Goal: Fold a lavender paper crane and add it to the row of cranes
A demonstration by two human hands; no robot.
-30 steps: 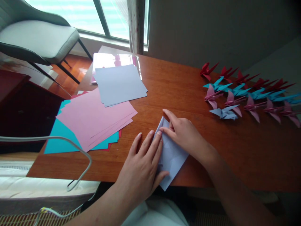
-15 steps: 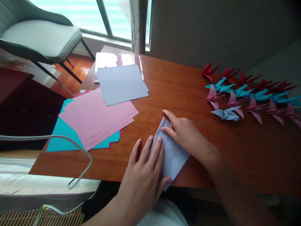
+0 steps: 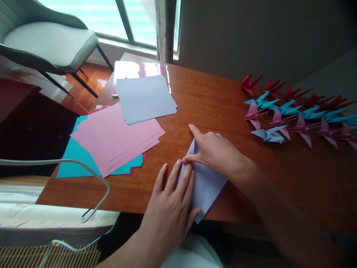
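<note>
A folded sheet of pale lavender paper (image 3: 206,186) lies at the near edge of the wooden table (image 3: 212,108), one corner hanging over the edge. My left hand (image 3: 173,204) lies flat on its left side with fingers stretched out, pressing it down. My right hand (image 3: 214,150) rests on the upper tip of the paper, index finger extended and thumb pressing along the left fold. Neither hand lifts the paper.
Stacks of lavender sheets (image 3: 145,97), pink sheets (image 3: 117,137) and teal sheets (image 3: 74,156) lie to the left. Rows of folded paper cranes (image 3: 290,108) in red, teal, pink and lavender sit at the right. A chair (image 3: 47,44) stands by the window; a cable (image 3: 83,175) loops at the near left.
My right hand slid a little left along the paper's upper fold, thumb now meeting my left fingertips. My left hand stayed flat on the paper.
</note>
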